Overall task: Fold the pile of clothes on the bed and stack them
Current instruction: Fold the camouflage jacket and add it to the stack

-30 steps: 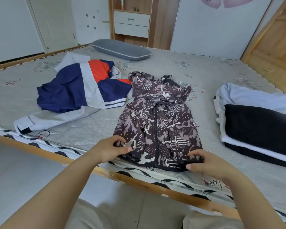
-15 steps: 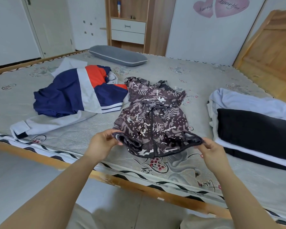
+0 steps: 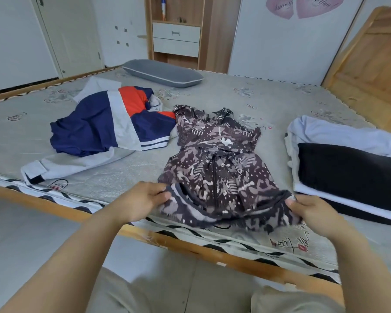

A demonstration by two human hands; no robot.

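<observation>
Camo jacket (image 3: 215, 161) lies front-up and zipped at the near edge of the bed (image 3: 280, 96), hood pointing to the far side. Left hand (image 3: 140, 201) pinches the hem's left corner, fingers curled onto the cloth. Right hand (image 3: 312, 212) pinches the right corner the same way. The hem is lifted off the mattress and sags between the two grips; the upper body and hood are flat on the bed.

Handling, my read: thin, light, limp fabric with no stiffness, probably a bit slick. It'll droop wherever it's unsupported, and the zipper line is the only semi-rigid part. Corner pinches are the right hold; keep the hem taut between them so the fold line stays straight. Loose sleeves may slide out of the fold.

Relative to the jacket: navy/orange/grey top (image 3: 108, 125) is unfolded just to the left, touching near the hood. The folded stack (image 3: 348, 168), black over white, is to the right and apart. The grey pillow (image 3: 163, 73) is well beyond it.
</observation>
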